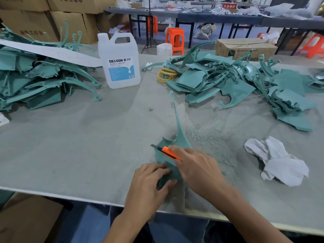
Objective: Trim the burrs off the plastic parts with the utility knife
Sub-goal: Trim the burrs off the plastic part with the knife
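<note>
Orange utility knife (pixel 168 152) gripped by right hand (pixel 196 168); left hand (pixel 149 179) pinches teal part (pixel 171 170).

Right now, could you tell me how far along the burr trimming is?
Some looks done: green shavings lie on the table. In hand: the left hand holds one green part while the right hand grips the utility knife. The left pile and right pile lie alongside; which is trimmed, I cannot tell.
</note>
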Demonstrator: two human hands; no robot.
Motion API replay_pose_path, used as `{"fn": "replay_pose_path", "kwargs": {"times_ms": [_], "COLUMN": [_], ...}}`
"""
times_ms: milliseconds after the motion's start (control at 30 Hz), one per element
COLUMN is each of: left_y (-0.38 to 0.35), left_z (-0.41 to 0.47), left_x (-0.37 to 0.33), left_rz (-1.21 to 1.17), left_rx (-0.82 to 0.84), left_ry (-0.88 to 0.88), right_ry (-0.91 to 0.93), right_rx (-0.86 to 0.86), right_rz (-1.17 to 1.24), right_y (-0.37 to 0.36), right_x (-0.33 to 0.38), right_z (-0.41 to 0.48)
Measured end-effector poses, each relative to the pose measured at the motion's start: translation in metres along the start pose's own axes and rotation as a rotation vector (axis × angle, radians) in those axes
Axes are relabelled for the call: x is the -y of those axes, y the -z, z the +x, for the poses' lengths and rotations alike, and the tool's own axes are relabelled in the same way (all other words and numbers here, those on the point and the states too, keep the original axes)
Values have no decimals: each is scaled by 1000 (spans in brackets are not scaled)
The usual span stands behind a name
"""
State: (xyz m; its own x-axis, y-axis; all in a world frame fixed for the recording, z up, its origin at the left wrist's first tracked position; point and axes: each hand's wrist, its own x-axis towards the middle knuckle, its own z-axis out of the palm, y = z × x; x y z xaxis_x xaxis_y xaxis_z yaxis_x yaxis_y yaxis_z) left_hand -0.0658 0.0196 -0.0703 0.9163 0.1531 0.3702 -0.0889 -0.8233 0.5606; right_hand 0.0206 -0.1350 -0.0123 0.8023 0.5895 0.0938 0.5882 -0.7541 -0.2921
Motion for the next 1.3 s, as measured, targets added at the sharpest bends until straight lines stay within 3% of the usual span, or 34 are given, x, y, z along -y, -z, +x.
{"fn": "replay_pose_path", "kwargs": {"times_ms": [333,900,1000,1100,1167,1300], "left_y": [-5,-7,-1,6,8,11], "left_z": [-1,-1,-1,6,10,17], "left_x": [3,3,1,-1,-4,-16], "left_rz": [-4,11,5,125,19,-617], "left_rx": [-24,-92,-155,-101,-101,-168], "left_ry": [-2,-24,185,377,407,598], "right_ry": [-57,-89,-128,-154,-147,-163], "right_rx": [-23,-28,-38,-99,-132,-182], "right_rz": [-115,-37,48,183,238,378], "right_y": [-17,-15,-18,-18,-18,-19], "right_x": [6,6,4,-2,-4,-6], "right_z": [4,6,1,-2,-3,-6]}}
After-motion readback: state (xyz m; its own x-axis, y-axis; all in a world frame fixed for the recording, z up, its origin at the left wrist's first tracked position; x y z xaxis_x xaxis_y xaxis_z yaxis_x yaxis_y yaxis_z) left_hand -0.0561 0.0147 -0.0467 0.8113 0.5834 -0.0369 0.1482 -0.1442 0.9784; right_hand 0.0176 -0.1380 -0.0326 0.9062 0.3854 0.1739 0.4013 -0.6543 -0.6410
